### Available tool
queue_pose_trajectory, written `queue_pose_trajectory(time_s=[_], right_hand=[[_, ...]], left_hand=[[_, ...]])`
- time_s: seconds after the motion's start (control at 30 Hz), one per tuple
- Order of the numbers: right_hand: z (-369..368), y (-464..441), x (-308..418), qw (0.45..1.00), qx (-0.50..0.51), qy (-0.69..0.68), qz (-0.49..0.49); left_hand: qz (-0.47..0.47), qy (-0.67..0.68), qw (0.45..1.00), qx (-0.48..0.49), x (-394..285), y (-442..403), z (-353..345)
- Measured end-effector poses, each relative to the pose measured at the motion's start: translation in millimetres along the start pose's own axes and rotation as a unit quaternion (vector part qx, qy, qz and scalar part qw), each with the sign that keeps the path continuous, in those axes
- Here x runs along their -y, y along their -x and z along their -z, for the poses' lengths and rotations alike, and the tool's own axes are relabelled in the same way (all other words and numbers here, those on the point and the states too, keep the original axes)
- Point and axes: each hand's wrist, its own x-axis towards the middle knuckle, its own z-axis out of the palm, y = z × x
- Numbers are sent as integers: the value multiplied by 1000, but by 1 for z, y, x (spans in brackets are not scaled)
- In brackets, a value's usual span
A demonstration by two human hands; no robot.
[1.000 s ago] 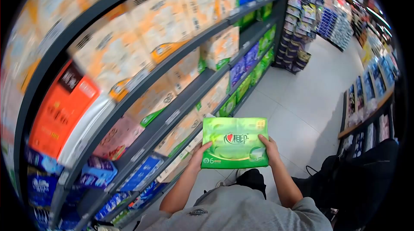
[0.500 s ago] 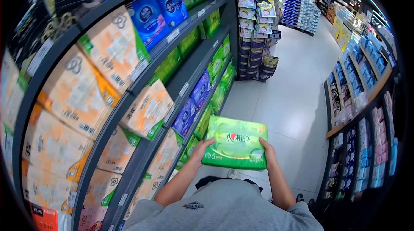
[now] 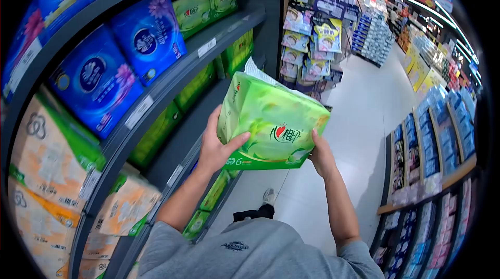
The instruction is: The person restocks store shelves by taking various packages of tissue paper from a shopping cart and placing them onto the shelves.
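A green tissue pack [image 3: 276, 128] with a red heart logo is held up in front of my chest, tilted toward the shelves. My left hand [image 3: 216, 146] grips its left end, thumb across the front face and fingers partly hidden behind the side. At the right edge my right hand [image 3: 322, 156] is closed on the pack, its fingers mostly out of sight underneath. Close behind the pack is a dark shelf [image 3: 208, 99] with green packs [image 3: 156, 136] standing back in it.
Blue tissue packs [image 3: 96, 78] and orange-white packs [image 3: 47, 149] fill the shelves at left. Hanging bags crowd a rack [image 3: 312, 34] at the aisle's far end. Low shelves [image 3: 432, 143] with small blue packets line the right side. Pale floor tiles [image 3: 359, 102] run between.
Both hands have raised the green tissue pack up and forward and tilted it, so its left end now shows. My view has moved farther along the shelves.
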Motion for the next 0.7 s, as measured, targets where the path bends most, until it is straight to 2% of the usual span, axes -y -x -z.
queue_pose_trajectory(time_s=[0.03, 0.1, 0.17, 0.23, 0.3, 0.37, 0.43, 0.53, 0.63, 0.7], right_hand=[[5, -26, 18, 1000, 25, -4, 12], [7, -69, 61, 999, 37, 1, 26], [12, -115, 93, 992, 63, -28, 110], [18, -160, 123, 986, 87, -38, 141], [21, -206, 147, 961, 95, -84, 244], [17, -249, 175, 928, 153, -131, 313], [10, -299, 199, 895, 176, -140, 385], [-6, -386, 225, 844, 214, -159, 465], [-41, -449, 258, 829, 252, -150, 476], [-66, -493, 274, 836, 261, -103, 471]], left_hand=[[-4, 4, 1000, -10, 1, -22, -5], [-119, -42, 992, -25, 2, -70, -20], [-132, -19, 990, -40, 3, -111, -33], [-226, -106, 968, -36, 5, -150, -42], [-249, -160, 954, -48, 3, -187, -48], [-312, -241, 916, -74, 0, -223, -52], [-246, -234, 937, -88, 7, -255, -53], [-131, -385, 906, -116, 33, -307, -40], [-130, -448, 872, -146, 26, -355, -38], [-69, -411, 881, -226, 37, -382, -35]])
